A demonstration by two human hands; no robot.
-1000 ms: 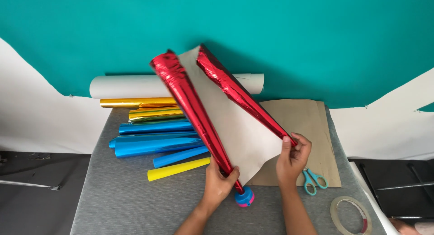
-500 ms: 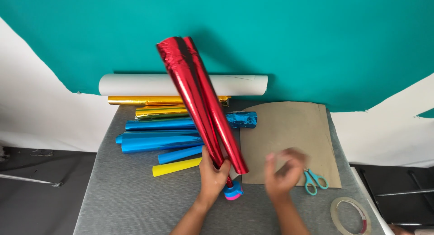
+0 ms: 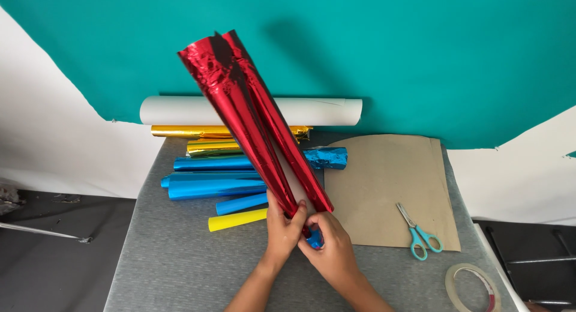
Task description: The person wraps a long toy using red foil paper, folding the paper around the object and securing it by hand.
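while a teal backdrop (image 3: 420, 54) is hanging over white wall behind it, a grey, finely ribbed table (image 3: 180, 270) is carrying a long white paper roll (image 3: 180, 110) at the back, crinkled gold foil rolls (image 3: 180, 131), smooth blue rolls (image 3: 210, 186) and a yellow roll (image 3: 234, 220). a flat brown cardboard sheet (image 3: 390, 186) is lying to the right, with teal-handled scissors (image 3: 417, 231) on it and a clear tape ring (image 3: 471, 285) near the table's corner. the red foil roll (image 3: 252, 120), glossy and wrinkled, is standing tilted above the table, its two curled edges nearly meeting. the left hand (image 3: 285, 225) is clasping its lower end, and the right hand (image 3: 330, 246) is closing around that end just beside it.
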